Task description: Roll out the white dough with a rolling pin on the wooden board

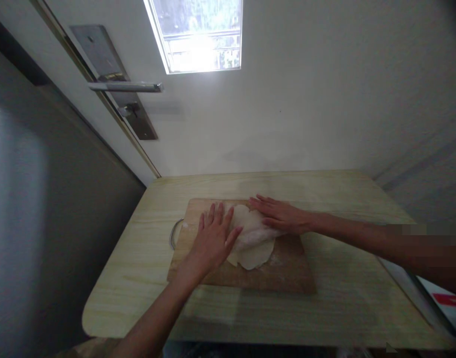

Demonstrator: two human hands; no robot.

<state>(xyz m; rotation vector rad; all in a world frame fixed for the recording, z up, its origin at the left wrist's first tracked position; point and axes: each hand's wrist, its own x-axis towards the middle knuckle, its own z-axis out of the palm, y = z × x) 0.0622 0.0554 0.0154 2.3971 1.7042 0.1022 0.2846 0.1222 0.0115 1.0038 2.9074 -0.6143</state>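
Observation:
A thin, flattened sheet of dough (252, 259) with an uneven edge lies on a wooden cutting board (291, 273). Across the dough runs a pale, flour-dusted rolling pin (255, 237), its ends hidden under my hands. My left hand (215, 236) is at the left end of the pin, palm down, fingers stretched out and apart. At the right end lies my right hand (282, 215), flat, with its fingers extended over the pin and the dough's edge. Both hands press from above rather than wrapping around the pin. Flour marks the board near the dough.
The board has a metal loop handle (172, 233) at its left and rests on a light wood-grain table (138, 278). Behind the table stands a white door with a lever handle (127, 87) and a small bright window (201, 40). A red-and-white object (449, 300) sits at the lower right.

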